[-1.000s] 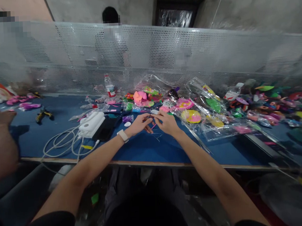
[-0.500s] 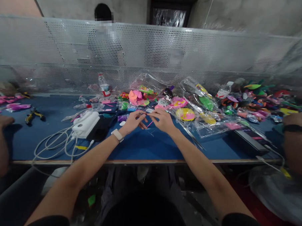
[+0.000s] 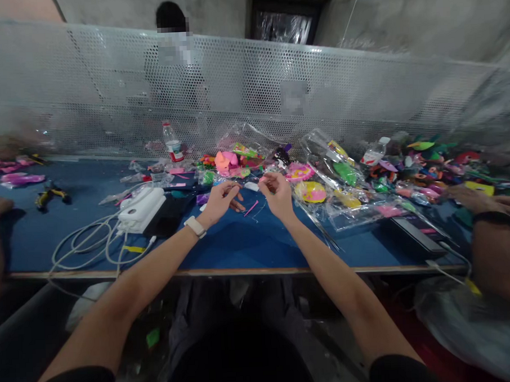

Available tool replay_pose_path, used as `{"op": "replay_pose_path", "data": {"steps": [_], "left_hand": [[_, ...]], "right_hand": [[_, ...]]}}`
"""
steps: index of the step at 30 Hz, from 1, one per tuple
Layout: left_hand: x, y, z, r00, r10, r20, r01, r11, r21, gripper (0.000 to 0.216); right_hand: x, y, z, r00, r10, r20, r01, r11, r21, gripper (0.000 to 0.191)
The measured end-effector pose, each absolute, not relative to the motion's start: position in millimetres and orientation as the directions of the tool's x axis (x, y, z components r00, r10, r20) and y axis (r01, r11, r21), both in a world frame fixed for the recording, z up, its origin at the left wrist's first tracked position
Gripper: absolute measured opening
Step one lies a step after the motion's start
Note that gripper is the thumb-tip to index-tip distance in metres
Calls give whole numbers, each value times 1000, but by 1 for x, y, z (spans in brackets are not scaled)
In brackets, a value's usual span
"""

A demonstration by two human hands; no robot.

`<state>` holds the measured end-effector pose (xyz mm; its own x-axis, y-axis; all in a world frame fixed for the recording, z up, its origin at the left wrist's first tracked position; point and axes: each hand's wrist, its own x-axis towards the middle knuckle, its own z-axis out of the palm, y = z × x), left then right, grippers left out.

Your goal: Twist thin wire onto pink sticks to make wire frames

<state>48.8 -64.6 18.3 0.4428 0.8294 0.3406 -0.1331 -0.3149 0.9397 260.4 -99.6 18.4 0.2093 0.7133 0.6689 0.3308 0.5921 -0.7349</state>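
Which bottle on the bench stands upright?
The left bottle, against the mesh screen, cap up. The right bottle, among the toys, lies tipped over.

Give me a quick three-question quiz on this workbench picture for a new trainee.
1. True or false: the left hand has a white watch on its wrist.
2. Which lies on the blue table to the left of that hand? A) a white power bank with cables B) a hammer C) a mug
3. Fill in: the thin strip lying on the table between the left hand and the right hand is coloured ___.
Key: 1 true; 2 A; 3 pink.
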Motion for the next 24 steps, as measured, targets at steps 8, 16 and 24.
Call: {"op": "replay_pose_path", "data": {"steps": [8, 16, 24], "left_hand": [[50, -65, 18, 457, 830, 319, -140, -287, 948, 48], [49, -65, 20, 444, 817, 369, -99, -365, 926, 45], [48, -66, 27, 472, 824, 313, -181, -257, 949, 45]], "right_hand": [[256, -98, 22, 169, 863, 476, -19, 485, -874, 49], [263, -98, 22, 145, 868, 474, 28, 475, -879, 50], [261, -105, 28, 23, 843, 537, 163, 527, -834, 49]]}}
